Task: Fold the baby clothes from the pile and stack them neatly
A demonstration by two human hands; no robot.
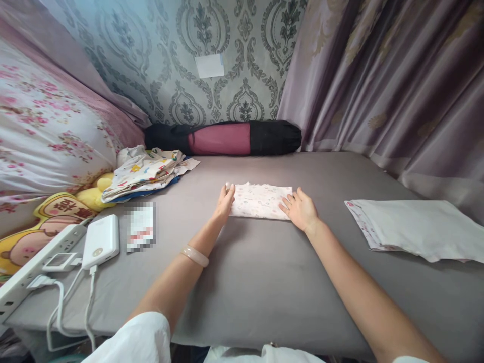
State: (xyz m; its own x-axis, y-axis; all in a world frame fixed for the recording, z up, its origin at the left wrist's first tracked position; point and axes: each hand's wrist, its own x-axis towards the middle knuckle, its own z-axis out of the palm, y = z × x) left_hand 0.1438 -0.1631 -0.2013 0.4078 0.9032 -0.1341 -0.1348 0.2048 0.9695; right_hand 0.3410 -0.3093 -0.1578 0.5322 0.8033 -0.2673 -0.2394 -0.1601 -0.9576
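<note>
Left of the folded cloth (260, 200), piled printed clothes (145, 174). Behind it, black bag (274, 137) stuffed with a pink roll (220, 139). Laid left hand (226, 202) flat on its left end, right hand (301, 210) on its right, fingers open, gripping nothing. Lay mid-bed (264, 282), long axis left-right.

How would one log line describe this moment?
left hand: on folded cloth, left edge | right hand: on right edge | surface: grey bed

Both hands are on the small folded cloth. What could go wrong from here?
1. The left hand and right hand touch only the ends of the folded cloth; lifted so, its soft middle may sag and unfold.
2. Slid instead, it may drag wrinkles into the gray sheet.
3. A leftward sweep of the forearm might knock the power bank.
</note>
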